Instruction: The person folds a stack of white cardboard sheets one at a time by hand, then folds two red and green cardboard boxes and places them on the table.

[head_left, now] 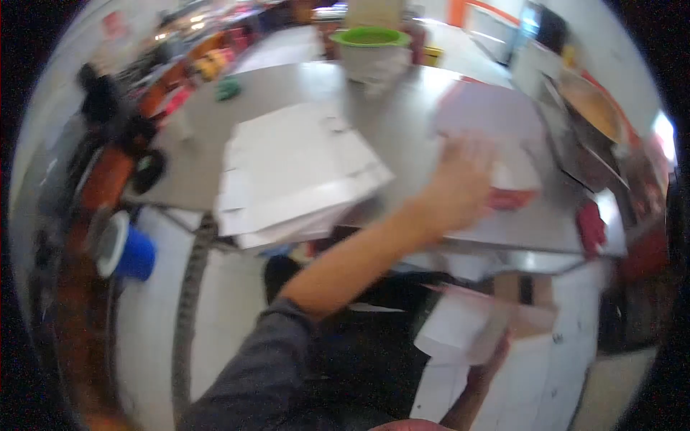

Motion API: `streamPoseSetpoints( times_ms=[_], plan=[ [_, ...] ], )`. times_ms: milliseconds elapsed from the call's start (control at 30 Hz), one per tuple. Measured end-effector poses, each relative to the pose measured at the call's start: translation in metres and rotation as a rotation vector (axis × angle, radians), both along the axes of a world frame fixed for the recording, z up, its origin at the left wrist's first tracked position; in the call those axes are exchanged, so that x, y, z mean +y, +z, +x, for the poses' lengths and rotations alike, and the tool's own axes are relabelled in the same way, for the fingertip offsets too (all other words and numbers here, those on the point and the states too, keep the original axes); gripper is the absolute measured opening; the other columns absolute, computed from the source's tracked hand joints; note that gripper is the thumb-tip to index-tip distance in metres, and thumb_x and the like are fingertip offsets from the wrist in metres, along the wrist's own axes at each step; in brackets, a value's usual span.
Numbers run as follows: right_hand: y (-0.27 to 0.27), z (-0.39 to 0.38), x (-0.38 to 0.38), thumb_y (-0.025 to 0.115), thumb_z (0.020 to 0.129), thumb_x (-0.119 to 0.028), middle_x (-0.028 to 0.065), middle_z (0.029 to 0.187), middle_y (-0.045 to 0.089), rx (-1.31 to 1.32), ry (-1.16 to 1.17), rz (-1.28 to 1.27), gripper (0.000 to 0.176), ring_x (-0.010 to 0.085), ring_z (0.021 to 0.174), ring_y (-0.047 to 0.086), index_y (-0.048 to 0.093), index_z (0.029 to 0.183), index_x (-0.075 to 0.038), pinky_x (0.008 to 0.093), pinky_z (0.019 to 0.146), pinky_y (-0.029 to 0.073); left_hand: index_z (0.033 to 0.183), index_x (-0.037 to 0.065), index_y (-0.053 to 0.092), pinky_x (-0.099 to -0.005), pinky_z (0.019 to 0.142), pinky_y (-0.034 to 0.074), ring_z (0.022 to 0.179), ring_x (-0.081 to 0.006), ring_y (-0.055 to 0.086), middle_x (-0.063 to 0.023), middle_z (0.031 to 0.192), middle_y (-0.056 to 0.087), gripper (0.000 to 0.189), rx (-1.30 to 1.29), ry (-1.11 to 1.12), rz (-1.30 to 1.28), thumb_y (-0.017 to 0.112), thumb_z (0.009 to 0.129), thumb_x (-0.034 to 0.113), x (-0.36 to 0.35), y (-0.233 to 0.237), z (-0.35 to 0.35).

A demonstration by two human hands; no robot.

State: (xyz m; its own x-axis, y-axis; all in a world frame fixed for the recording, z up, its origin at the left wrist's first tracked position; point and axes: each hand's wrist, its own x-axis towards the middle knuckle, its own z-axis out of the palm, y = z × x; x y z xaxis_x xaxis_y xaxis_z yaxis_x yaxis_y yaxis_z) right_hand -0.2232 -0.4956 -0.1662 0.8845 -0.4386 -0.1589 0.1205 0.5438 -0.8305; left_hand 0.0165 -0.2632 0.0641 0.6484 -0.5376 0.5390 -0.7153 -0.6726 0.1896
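My left hand (467,176) reaches across to the right side of the metal table. It lies over a stack of pale sheets with red edges (492,111), its fingers smeared by motion. Low in the view, beneath the table edge, my right hand (494,363) grips a partly folded white cardboard box (463,327) from its right side. On the middle of the table rests a pile of flat white cardboard blanks (295,169), with slots along their edges and the near corner overhanging the table.
The metal table (402,133) carries a white bucket with a green rim (370,54) at its far edge and a green lump (228,88) at far left. A blue and white bucket (129,248) stands lower left. A brown cardboard box (528,302) sits below the table, right.
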Motion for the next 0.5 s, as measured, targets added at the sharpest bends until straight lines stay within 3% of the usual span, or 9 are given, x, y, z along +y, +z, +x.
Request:
streamPoseSetpoints(
  times_ms=[33, 67, 133, 167, 233, 267, 333, 433, 500],
  plan=[
    [0.018, -0.004, 0.004, 0.05, 0.095, -0.039, 0.0099, 0.128, 0.051, 0.07, 0.017, -0.088, 0.056, 0.0227, 0.115, 0.051, 0.039, 0.139, -0.006, 0.0362, 0.097, 0.043, 0.138, -0.004, 0.035, -0.0594, 0.11, 0.02, 0.135, -0.0417, 0.031, -0.0247, 0.14, 0.038, 0.089, -0.093, 0.065, 0.087, 0.077, 0.071, 0.036, -0.01, -0.024, 0.018],
    [0.018, -0.003, 0.007, 0.06, 0.089, -0.038, 0.0146, 0.137, 0.045, 0.181, -0.165, -0.235, 0.069, 0.0304, 0.124, 0.046, 0.035, 0.142, -0.003, 0.0416, 0.103, 0.04, 0.131, -0.003, 0.042, -0.0571, 0.111, 0.02, 0.134, -0.0386, 0.034, -0.0237, 0.132, 0.047, 0.078, -0.028, 0.052, 0.22, 0.076, 0.073, 0.037, -0.01, -0.017, 0.019],
    [0.062, -0.002, 0.023, 0.06, 0.09, -0.04, 0.0149, 0.139, 0.043, 0.2, -0.061, -0.567, 0.069, 0.0305, 0.124, 0.045, 0.035, 0.143, -0.003, 0.0416, 0.107, 0.036, 0.112, 0.0, 0.056, -0.0521, 0.107, 0.03, 0.124, -0.033, 0.047, -0.0196, 0.115, 0.059, 0.055, 0.024, -0.042, 0.29, 0.075, 0.073, 0.033, -0.01, -0.032, 0.032],
    [0.061, -0.004, 0.017, 0.06, 0.09, -0.04, 0.0149, 0.139, 0.043, 0.198, -0.081, -0.572, 0.069, 0.0305, 0.124, 0.045, 0.035, 0.143, -0.003, 0.0416, 0.107, 0.036, 0.112, 0.0, 0.056, -0.0521, 0.107, 0.03, 0.124, -0.033, 0.047, -0.0196, 0.115, 0.059, 0.055, 0.015, -0.059, 0.284, 0.075, 0.073, 0.033, -0.01, -0.041, 0.033],
    [0.055, 0.003, -0.006, 0.06, 0.092, -0.035, 0.015, 0.136, 0.045, -0.238, 0.02, -0.056, 0.062, 0.0283, 0.123, 0.045, 0.038, 0.14, -0.002, 0.0397, 0.107, 0.034, 0.089, 0.005, 0.062, -0.0445, 0.096, 0.041, 0.103, -0.0302, 0.059, -0.0149, 0.094, 0.065, 0.024, -0.057, -0.103, 0.351, 0.068, 0.076, 0.024, -0.008, -0.049, 0.032],
    [0.064, 0.009, -0.015, 0.06, 0.092, -0.033, 0.0141, 0.134, 0.047, -0.291, 0.006, -0.022, 0.06, 0.0271, 0.122, 0.046, 0.04, 0.139, -0.002, 0.0389, 0.106, 0.034, 0.089, 0.005, 0.062, -0.0445, 0.096, 0.041, 0.103, -0.0302, 0.059, -0.0149, 0.094, 0.065, 0.024, -0.066, -0.109, 0.337, 0.068, 0.076, 0.024, -0.005, -0.047, 0.027],
    [0.096, 0.033, -0.028, 0.06, 0.09, -0.03, 0.0123, 0.13, 0.049, -0.288, -0.081, -0.176, 0.055, 0.0247, 0.118, 0.048, 0.043, 0.135, -0.001, 0.0373, 0.103, 0.036, 0.079, 0.01, 0.063, -0.0407, 0.083, 0.046, 0.085, -0.0292, 0.062, -0.0125, 0.082, 0.065, 0.006, -0.079, -0.228, 0.265, 0.061, 0.078, 0.016, 0.002, -0.044, 0.014],
    [0.152, 0.072, -0.033, 0.059, 0.089, -0.025, 0.0095, 0.124, 0.053, -0.272, -0.168, -0.454, 0.049, 0.0211, 0.113, 0.05, 0.048, 0.13, -0.001, 0.0349, 0.099, 0.039, 0.08, 0.01, 0.066, -0.0417, 0.08, 0.047, 0.08, -0.0315, 0.063, -0.0131, 0.08, 0.064, 0.009, -0.154, -0.404, 0.041, 0.056, 0.08, 0.011, 0.027, -0.042, -0.012],
    [0.186, 0.102, -0.029, 0.058, 0.088, -0.022, 0.0077, 0.12, 0.056, -0.253, -0.171, -0.659, 0.045, 0.0187, 0.109, 0.052, 0.051, 0.126, 0.0, 0.0333, 0.097, 0.04, 0.083, 0.01, 0.067, -0.0428, 0.08, 0.048, 0.082, -0.0314, 0.063, -0.0123, 0.083, 0.065, 0.01, -0.018, -0.403, 0.135, 0.058, 0.079, 0.012, 0.045, -0.028, -0.027]
  ],
)
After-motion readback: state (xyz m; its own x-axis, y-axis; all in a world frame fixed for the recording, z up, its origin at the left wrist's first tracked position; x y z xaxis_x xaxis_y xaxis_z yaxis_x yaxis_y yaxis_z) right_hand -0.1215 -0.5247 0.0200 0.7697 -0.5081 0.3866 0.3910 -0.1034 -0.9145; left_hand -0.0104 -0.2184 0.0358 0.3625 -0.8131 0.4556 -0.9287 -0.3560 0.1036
